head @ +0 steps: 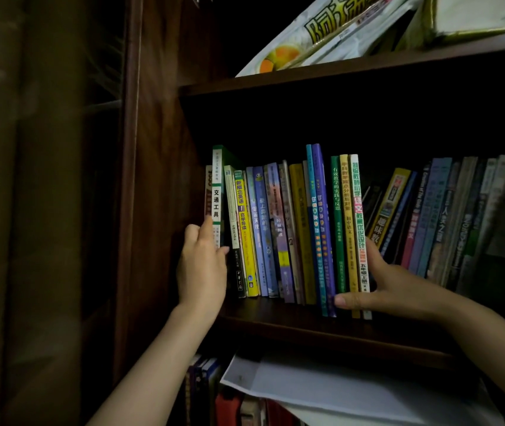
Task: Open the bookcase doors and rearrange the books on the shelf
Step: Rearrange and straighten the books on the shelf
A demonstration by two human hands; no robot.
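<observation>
The left hand rests against the left end of the row of books on the middle shelf, its fingers lying fairly straight along the spines: the index finger touches the white-and-green book, and the thumb tip reaches across to the thin pale book beside it. Whether those fingers pinch anything cannot be told; they seem only to press. The right hand grasps a small group at the row's right end, thumb across the front at the bottoms of the spines and fingers behind the white-spined book, with the yellow book and green book inside the hold.

All the books between the hands stand nearly upright, long axes vertical and spines facing outward (the two tall blue and purple ones stick up above their neighbours). The clutched group sits slightly forward of the rest, its lower edges near the shelf's front lip.

To the right of the right hand, a second batch of leaning books tilts with tops to the right, a yellow-spined book the nearest of them; a dark gap separates this batch from the held group. The bookcase's wooden side panel stands just left of the left hand. On the shelf above lies a printed plastic bag, and below, a white sheet rests over more books.
</observation>
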